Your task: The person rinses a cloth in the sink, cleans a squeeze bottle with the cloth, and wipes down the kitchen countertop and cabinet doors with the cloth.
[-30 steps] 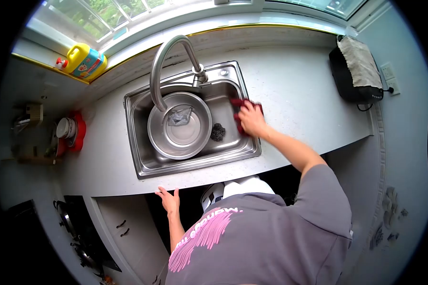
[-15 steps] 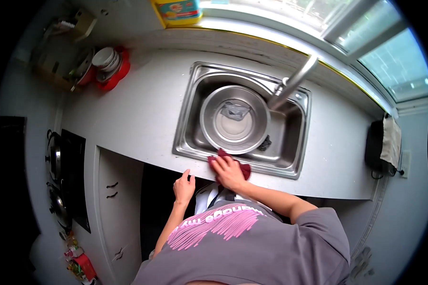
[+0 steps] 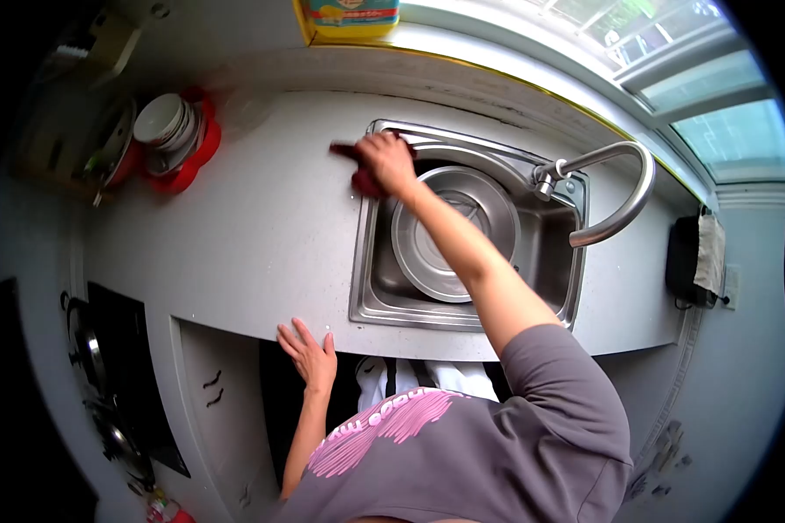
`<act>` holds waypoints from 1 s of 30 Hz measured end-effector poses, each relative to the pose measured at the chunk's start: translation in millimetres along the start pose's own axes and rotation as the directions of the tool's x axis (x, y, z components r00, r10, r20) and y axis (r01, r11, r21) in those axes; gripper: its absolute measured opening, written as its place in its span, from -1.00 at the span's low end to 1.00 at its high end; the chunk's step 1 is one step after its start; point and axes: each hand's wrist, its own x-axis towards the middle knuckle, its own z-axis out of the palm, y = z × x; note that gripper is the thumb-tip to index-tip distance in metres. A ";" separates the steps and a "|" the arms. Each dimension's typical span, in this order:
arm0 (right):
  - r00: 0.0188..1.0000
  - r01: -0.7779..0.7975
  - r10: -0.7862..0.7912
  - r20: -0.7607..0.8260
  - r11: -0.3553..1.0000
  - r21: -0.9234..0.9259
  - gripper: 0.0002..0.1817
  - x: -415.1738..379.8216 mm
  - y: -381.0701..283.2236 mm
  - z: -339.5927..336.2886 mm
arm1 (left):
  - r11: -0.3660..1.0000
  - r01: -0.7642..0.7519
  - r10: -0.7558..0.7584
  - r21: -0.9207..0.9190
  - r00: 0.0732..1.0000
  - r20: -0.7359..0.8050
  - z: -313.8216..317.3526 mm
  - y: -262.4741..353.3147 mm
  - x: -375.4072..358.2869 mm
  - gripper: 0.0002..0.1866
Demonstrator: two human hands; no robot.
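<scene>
My right hand (image 3: 387, 163) is closed on a dark red cloth (image 3: 368, 182) at the far left corner of the steel sink (image 3: 554, 253), partly over the counter (image 3: 235, 218). My right forearm reaches across a round metal basin (image 3: 453, 228) that sits inside the sink. My left hand (image 3: 312, 356) rests at the counter's front edge, fingers spread, with nothing in it. The curved faucet (image 3: 624, 187) arches over the sink's right side.
Stacked bowls (image 3: 161, 122) sit with a red tray (image 3: 179, 179) at the back left. A yellow container (image 3: 353, 19) stands on the window ledge. Pots (image 3: 87, 349) are on the stove at left. A dark bag (image 3: 685, 257) hangs at right.
My right hand has moved with the cloth from the sink's front rim to its far left corner. My left hand has shifted slightly left and its fingers have spread. The faucet appears further right.
</scene>
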 end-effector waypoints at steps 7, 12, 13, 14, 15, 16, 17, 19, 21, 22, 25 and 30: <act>0.962 -0.272 0.265 -0.067 0.905 -0.326 -0.74 -54.3 139.7 -52.3 | 0.999 0.014 -0.017 0.050 0.998 0.063 0.6 -4.1 0.4 -0.12; 0.751 -0.467 0.660 -0.038 0.489 -0.737 -0.73 -142.7 170.6 -113.0 | 0.997 0.038 -0.045 0.060 0.992 0.116 -5.2 -0.5 3.4 -0.09; 0.802 -0.350 0.597 0.000 0.471 -0.810 -0.70 -152.3 164.0 -106.0 | 0.997 0.037 -0.045 0.064 0.992 0.117 -3.9 -0.2 3.0 -0.09; 0.745 -0.323 0.646 0.168 0.569 -0.756 -0.70 -149.1 137.0 -112.5 | 0.995 0.036 -0.046 0.092 0.993 0.112 -1.9 0.1 2.2 -0.09; 0.669 -0.312 0.662 0.337 0.662 -0.681 -0.69 -147.5 101.9 -119.2 | 0.994 0.019 -0.029 0.103 0.995 0.097 2.6 -3.6 2.2 -0.08; 0.764 -0.351 0.546 0.343 0.798 -0.490 -0.72 -162.0 83.3 -118.9 | 0.996 0.036 -0.047 0.081 0.990 0.135 -3.0 -1.7 4.4 -0.07; 0.773 -0.482 0.559 0.300 0.825 -0.297 -0.72 -162.8 54.0 -128.7 | 0.997 0.057 -0.066 0.060 0.983 0.173 -9.1 0.9 5.9 -0.06; 0.808 -0.578 0.571 0.149 0.816 0.010 -0.75 -175.6 22.3 -142.4 | 0.997 0.016 -0.030 0.080 0.983 0.180 -10.2 -2.0 9.6 -0.05; 0.647 -0.763 0.718 0.256 0.613 0.208 -0.69 -175.5 1.9 -188.3 | 0.996 0.014 -0.033 0.087 0.975 0.219 -14.7 -10.9 14.0 -0.05; 0.579 -0.814 0.771 0.266 0.528 0.243 -0.68 -189.8 6.8 -204.2 | 0.997 0.031 -0.049 0.075 0.967 0.250 -16.3 -11.8 19.8 -0.05; 0.359 -0.912 0.906 0.225 0.288 0.292 -0.64 -258.8 54.9 -254.9 | 0.994 0.102 -0.087 -0.038 0.955 0.283 -22.1 -8.1 32.6 -0.08; -0.037 -0.455 0.958 0.284 -0.270 0.849 -0.72 -354.5 120.7 -365.7 | 0.997 0.006 0.011 -0.077 0.974 0.225 -11.4 28.0 39.6 -0.06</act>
